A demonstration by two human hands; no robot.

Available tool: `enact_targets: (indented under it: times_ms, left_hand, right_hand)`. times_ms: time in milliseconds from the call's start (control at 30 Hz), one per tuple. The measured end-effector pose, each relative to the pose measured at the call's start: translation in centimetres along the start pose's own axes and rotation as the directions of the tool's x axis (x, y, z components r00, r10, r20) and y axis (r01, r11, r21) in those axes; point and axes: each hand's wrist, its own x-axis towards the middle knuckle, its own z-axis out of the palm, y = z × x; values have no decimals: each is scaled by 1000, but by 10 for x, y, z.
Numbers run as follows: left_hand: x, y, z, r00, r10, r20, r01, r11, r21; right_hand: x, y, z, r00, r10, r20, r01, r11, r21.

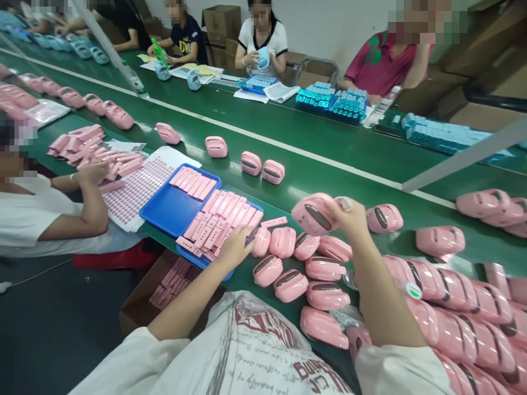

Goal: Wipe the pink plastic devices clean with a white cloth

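My right hand (349, 216) is closed on a glossy pink plastic housing (312, 215) with a dark oval window, raised over the green bench. Beside the blue tray (258, 207) of pink strips, my left hand (236, 247) has its fingers curled together. A small dark blue thing shows at its fingertips, too small to name. Those fingertips are next to another pink housing (261, 242); whether they touch it I cannot tell. Several more pink housings (290, 285) lie in a cluster between my forearms. Pink strips (209, 233) with dark markings fill much of the tray.
Left of it, a second blue tray (164, 211) holds fewer strips, near a sticker sheet (134, 195) and a co-worker's arm (93, 189). Rows of pink housings (453, 312) crowd the right. A white post (461, 156) slants across the bench. Co-workers sit opposite.
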Motion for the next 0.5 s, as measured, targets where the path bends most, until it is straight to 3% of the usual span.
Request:
enact_targets:
  times_ms: [67,167,367,500]
  left_hand:
    - [-4,-23,-8,980,-178,-94,197,946,256]
    - [-9,-51,-14,905,-384,-183,425,814,396]
    - [-12,-70,-1,827,-517,-221,562,764,318]
    - [-12,-71,3,816,-545,-192,576,794,195]
  right_hand:
    - [34,14,9,989,146,-25,-147,983,-109]
    - [76,39,31,950,307,-53,-311,929,-198]
    - [114,82,66,876,468,-114,-482,849,-216]
    - [116,94,65,893,436,-114,-451,866,-217]
